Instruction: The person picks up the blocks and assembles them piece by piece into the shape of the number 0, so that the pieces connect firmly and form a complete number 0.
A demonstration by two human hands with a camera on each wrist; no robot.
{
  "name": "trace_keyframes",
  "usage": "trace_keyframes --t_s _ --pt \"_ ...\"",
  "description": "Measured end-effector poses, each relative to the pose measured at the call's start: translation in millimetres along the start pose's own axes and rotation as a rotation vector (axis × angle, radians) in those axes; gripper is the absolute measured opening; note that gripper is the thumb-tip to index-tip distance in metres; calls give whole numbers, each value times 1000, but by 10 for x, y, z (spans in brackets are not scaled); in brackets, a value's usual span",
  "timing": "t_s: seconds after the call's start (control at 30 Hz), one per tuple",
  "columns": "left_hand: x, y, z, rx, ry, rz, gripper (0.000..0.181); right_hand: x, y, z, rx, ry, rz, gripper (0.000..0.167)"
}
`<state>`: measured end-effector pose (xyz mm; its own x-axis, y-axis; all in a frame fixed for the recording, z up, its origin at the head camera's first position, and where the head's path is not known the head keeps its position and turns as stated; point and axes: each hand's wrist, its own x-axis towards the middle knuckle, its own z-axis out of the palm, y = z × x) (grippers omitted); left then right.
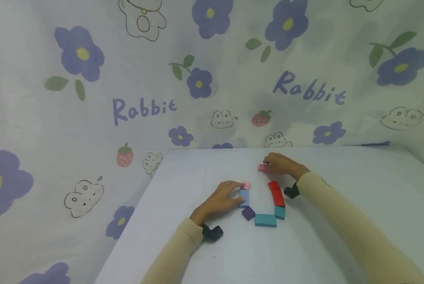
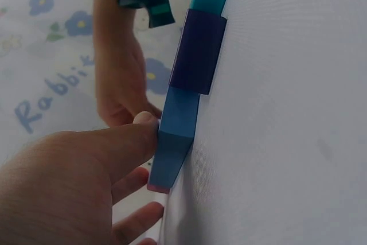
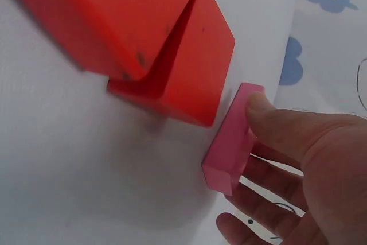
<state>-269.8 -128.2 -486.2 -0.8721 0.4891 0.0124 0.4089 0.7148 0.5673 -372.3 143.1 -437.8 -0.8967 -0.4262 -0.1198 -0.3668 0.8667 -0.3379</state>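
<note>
In the head view, my right hand (image 1: 282, 163) pinches a pink block (image 1: 261, 168) on the far part of the table, above the red blocks. Its thumb lies on the pink block's face in the right wrist view, fingers behind. My left hand (image 1: 221, 200) rests at the left side of the arrangement. Its thumb touches the light blue block (image 1: 245, 196), and its forefinger reaches the pale pink block (image 1: 246, 185). A purple block (image 1: 248, 213), a wide teal block (image 1: 266, 220), a small teal block (image 1: 280, 213), a long red block (image 1: 277, 198) and a short red block (image 1: 273, 185) continue the curve.
The blocks form a U-shaped line on the white table (image 1: 233, 260). Behind the table hangs a cloth (image 1: 233, 79) printed with flowers and rabbits. Dark wrist mounts (image 1: 212, 233) sit on both wrists, the right one close beside the red blocks.
</note>
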Motion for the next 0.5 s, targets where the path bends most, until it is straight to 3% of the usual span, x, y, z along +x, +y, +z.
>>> trace_keyframes --t_s 0.23,0.5 --pt "2 41 50 28 -1 3 54 -56 57 60 -7 17 -31 38" --pt "2 39 -6 42 5 -3 54 -118 -83 -3 42 10 -44 39"
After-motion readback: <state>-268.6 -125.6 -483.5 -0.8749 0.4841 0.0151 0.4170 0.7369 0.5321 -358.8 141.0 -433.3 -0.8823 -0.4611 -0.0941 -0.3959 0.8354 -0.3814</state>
